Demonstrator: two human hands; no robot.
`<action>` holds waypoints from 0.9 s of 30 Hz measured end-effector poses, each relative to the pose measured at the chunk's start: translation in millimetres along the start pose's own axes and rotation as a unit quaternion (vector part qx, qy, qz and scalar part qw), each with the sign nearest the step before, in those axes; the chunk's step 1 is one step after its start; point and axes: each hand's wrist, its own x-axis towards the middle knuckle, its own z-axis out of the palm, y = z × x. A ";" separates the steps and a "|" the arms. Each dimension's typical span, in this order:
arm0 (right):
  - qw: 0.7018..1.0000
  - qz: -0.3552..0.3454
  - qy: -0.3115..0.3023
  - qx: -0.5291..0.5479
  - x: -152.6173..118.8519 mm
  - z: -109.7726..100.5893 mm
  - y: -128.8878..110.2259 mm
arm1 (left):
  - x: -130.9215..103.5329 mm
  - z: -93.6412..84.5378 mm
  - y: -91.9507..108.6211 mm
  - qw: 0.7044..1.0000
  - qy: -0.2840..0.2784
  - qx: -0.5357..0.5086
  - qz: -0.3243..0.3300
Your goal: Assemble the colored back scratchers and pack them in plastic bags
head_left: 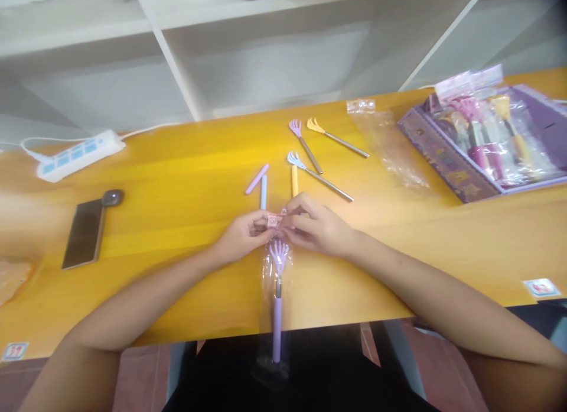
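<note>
The fingers of the left hand (245,234) and the right hand (319,229) are pinched closed on the top of a clear plastic bag (266,288), one from each side. Inside the bag is a purple back scratcher (277,317), its claw up by the hands and its handle reaching past the near edge of the table (186,205). Just beyond the hands lie a pink-purple tube (257,179), a blue tube (264,192) and a yellow tube (295,180). Farther out are three metal rods with claw heads: a purple claw (296,127), a yellow claw (315,126) and a blue claw (296,159). An empty plastic bag (390,146) lies between them and a purple box (469,178) of wrapped scratchers (481,134).
</note>
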 end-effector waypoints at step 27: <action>0.879 0.269 -0.102 0.380 7.6 2.7 -12.2 | -3.4 -2.1 7.1 0.999 0.024 0.048 -0.010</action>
